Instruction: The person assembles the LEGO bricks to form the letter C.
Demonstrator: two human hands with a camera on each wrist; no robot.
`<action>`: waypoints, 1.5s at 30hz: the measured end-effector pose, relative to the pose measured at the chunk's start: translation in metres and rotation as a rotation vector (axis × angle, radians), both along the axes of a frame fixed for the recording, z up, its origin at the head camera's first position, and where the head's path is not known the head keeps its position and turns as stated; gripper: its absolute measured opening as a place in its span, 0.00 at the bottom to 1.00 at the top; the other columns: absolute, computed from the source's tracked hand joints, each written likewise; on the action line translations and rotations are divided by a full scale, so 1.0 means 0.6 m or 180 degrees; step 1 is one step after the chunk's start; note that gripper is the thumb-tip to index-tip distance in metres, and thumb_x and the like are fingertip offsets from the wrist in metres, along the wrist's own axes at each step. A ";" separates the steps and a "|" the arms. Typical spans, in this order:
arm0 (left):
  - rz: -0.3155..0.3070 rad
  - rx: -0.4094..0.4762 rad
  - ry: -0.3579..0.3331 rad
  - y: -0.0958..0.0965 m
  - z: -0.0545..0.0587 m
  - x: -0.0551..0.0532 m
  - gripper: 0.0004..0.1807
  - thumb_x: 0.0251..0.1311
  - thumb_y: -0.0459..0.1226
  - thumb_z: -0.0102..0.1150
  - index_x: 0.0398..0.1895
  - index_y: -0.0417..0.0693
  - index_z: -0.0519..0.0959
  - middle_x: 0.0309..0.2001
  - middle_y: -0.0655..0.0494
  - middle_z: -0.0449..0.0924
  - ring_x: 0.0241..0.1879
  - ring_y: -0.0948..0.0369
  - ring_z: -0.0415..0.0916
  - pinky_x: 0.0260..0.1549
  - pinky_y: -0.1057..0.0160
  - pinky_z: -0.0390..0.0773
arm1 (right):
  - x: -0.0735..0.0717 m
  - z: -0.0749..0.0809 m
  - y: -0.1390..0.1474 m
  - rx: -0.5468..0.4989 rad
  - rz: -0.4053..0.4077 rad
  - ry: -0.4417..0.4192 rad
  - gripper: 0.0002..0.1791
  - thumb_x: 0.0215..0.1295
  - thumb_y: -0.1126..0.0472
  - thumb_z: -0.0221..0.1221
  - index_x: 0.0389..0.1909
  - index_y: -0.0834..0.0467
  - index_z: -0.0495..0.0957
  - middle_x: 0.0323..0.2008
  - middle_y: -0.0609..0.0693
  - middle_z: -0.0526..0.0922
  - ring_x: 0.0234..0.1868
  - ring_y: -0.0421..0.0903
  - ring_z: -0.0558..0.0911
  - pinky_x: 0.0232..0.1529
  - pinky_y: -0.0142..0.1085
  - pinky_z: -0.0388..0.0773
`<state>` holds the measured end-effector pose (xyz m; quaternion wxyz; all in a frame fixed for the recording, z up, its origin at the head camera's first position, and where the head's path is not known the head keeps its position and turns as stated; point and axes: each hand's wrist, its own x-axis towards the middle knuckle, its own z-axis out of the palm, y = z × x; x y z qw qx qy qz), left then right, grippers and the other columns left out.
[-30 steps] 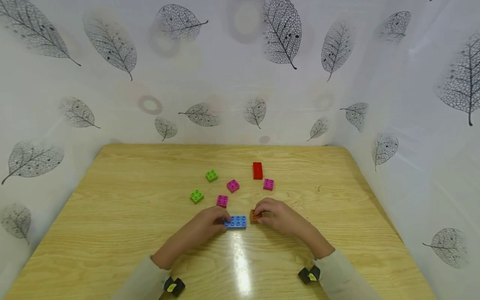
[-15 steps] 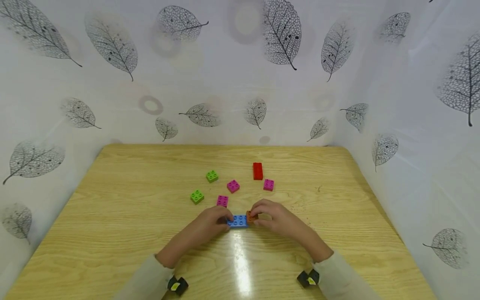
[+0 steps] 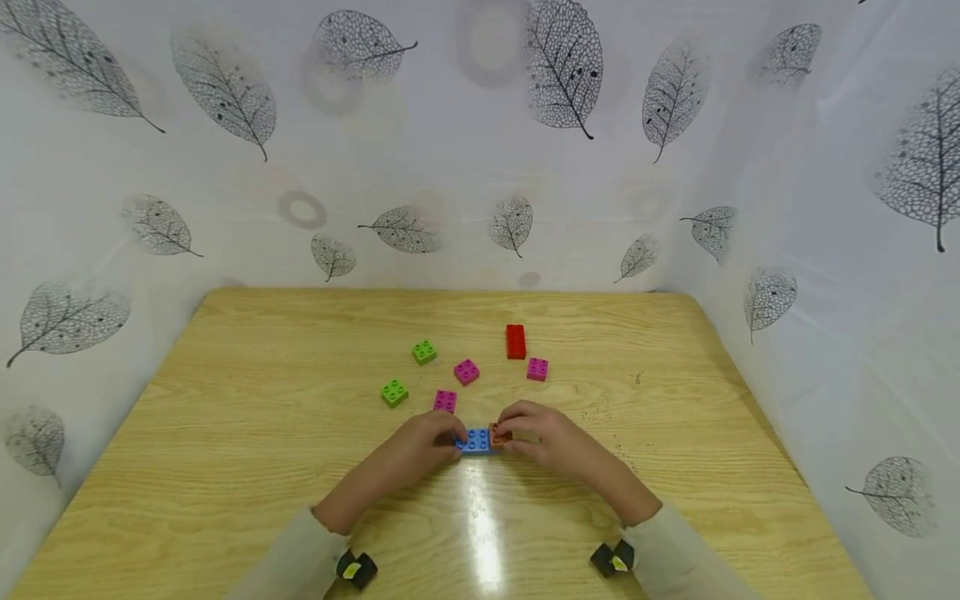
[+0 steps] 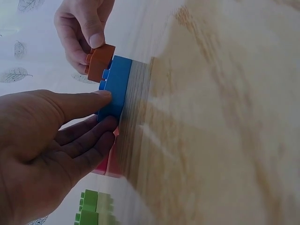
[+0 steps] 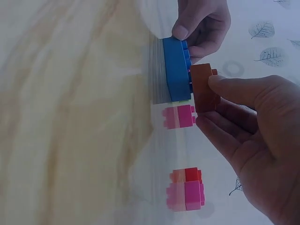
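A long blue building brick (image 3: 476,441) lies studs up on the table, and my left hand (image 3: 420,446) pinches its left end between thumb and fingers. My right hand (image 3: 547,433) pinches a small orange brick (image 3: 497,434) over the blue brick's right end. In the right wrist view the orange brick (image 5: 202,88) sits at the blue brick's studs, slightly tilted and reaching a little past the end. From the left wrist view, some studs of the blue brick (image 4: 117,84) show between the thumb and the orange brick (image 4: 100,63). Whether the two are pressed together I cannot tell.
Behind the hands lie two green bricks (image 3: 393,392), several pink bricks (image 3: 467,372) and a red brick (image 3: 515,342). One pink brick (image 3: 445,401) is close to the left hand. A leaf-patterned white sheet (image 3: 450,167) borders the wooden table (image 3: 262,417) at the back and sides.
The right hand has moved left, carrying the orange brick from beside the blue brick onto its right end. The left hand and the blue brick have shifted slightly right.
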<state>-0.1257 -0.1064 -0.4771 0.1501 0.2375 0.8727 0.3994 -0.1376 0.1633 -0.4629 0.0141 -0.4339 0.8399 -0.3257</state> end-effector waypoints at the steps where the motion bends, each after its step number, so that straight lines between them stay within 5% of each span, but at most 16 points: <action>1: 0.0003 0.0002 -0.0008 0.000 0.000 0.000 0.07 0.66 0.32 0.63 0.43 0.53 0.82 0.44 0.62 0.81 0.43 0.65 0.75 0.45 0.61 0.78 | 0.000 0.000 0.000 0.0000 -0.0008 0.0003 0.11 0.64 0.66 0.67 0.47 0.58 0.86 0.50 0.51 0.82 0.51 0.47 0.83 0.49 0.34 0.82; 12: 0.0059 -0.0001 -0.0037 0.000 -0.003 0.000 0.07 0.66 0.32 0.64 0.43 0.53 0.82 0.42 0.62 0.80 0.42 0.65 0.75 0.44 0.61 0.77 | 0.000 -0.002 -0.004 0.0054 0.0014 0.0020 0.11 0.65 0.66 0.66 0.48 0.58 0.87 0.51 0.51 0.82 0.51 0.46 0.83 0.49 0.31 0.82; 21: 0.0043 -0.0018 -0.0072 0.002 -0.003 0.001 0.06 0.67 0.33 0.63 0.43 0.53 0.82 0.43 0.61 0.80 0.43 0.64 0.74 0.44 0.61 0.78 | 0.003 -0.005 -0.001 0.0197 -0.0566 -0.0866 0.18 0.68 0.60 0.65 0.58 0.54 0.79 0.52 0.44 0.83 0.55 0.43 0.82 0.56 0.40 0.80; 30: 0.0026 0.0063 -0.0038 -0.005 0.000 0.001 0.06 0.67 0.35 0.64 0.43 0.54 0.82 0.43 0.63 0.80 0.44 0.65 0.76 0.46 0.62 0.78 | 0.001 -0.004 0.000 0.0227 -0.0500 -0.0877 0.17 0.68 0.58 0.65 0.57 0.49 0.81 0.53 0.41 0.82 0.54 0.41 0.80 0.54 0.39 0.80; 35: 0.0315 0.0067 -0.0057 -0.018 0.007 -0.004 0.07 0.69 0.37 0.61 0.48 0.55 0.82 0.44 0.64 0.79 0.45 0.65 0.76 0.46 0.62 0.79 | 0.002 -0.001 -0.001 0.0275 -0.0500 -0.0917 0.17 0.69 0.57 0.65 0.57 0.49 0.82 0.54 0.41 0.81 0.54 0.41 0.80 0.54 0.40 0.80; 40: 0.0667 -0.0196 0.0219 -0.028 0.016 -0.019 0.13 0.70 0.40 0.61 0.56 0.56 0.80 0.51 0.62 0.77 0.43 0.65 0.75 0.45 0.61 0.79 | 0.003 0.003 -0.002 0.0303 -0.0521 -0.0912 0.18 0.68 0.57 0.65 0.57 0.50 0.82 0.54 0.42 0.81 0.55 0.42 0.80 0.54 0.40 0.80; 45: 0.0774 -0.0260 0.0211 -0.029 0.017 -0.039 0.20 0.69 0.41 0.63 0.62 0.54 0.77 0.55 0.59 0.75 0.39 0.63 0.73 0.40 0.62 0.76 | 0.004 0.006 -0.001 0.0300 -0.0502 -0.0900 0.18 0.68 0.58 0.65 0.58 0.51 0.82 0.54 0.42 0.81 0.55 0.43 0.80 0.54 0.41 0.80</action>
